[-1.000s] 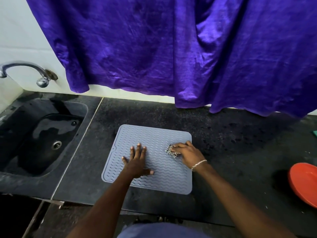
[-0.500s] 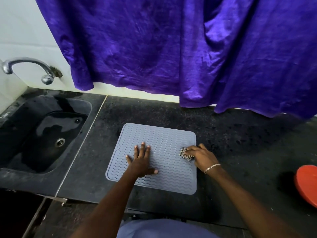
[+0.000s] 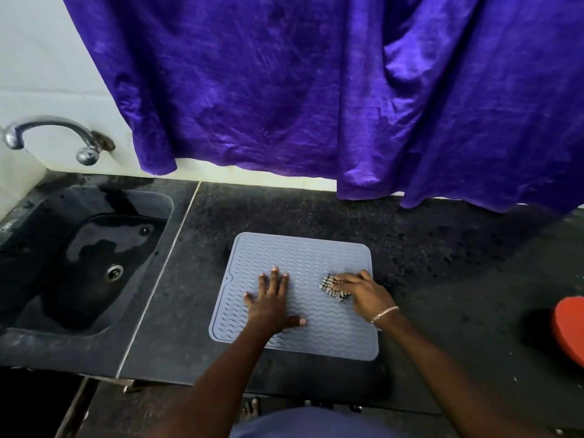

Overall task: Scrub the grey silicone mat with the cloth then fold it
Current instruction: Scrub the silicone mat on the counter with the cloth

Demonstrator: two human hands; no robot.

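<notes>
So the grey silicone mat [image 3: 303, 289] is lying flat on the dark speckled surface [image 3: 442, 263], right of the black sink [image 3: 79, 257] and just in front of the person. It's pretty much square with rounded corners, so there's no real long axis to speak of. Its edges run roughly square to the front of the surface, with the whole thing turned a touch so the far edge leans left. The wavy ridges run left to right across it.

Left hand [image 3: 271, 306] is spread wide open, palm down, fingers pointing away and thumb sticking out to the right, pressing flat on the middle of the mat with nothing in it. Right hand [image 3: 363, 294] is on the mat near its right edge, fingers curled down over a small checked cloth [image 3: 333, 287], pinning it against the ridges. Only the left bit of the cloth pokes out; the rest is under the hand, so I can't tell how it's bunched. There's a metal bracelet [image 3: 384, 314] on that wrist.

A purple curtain [image 3: 316, 90] hangs behind, its hem covering the back of the surface on the right. Something red [image 3: 568, 330] is cut off at the right edge; can't make out what it is. The tap [image 3: 53, 137] is up left over the sink.
</notes>
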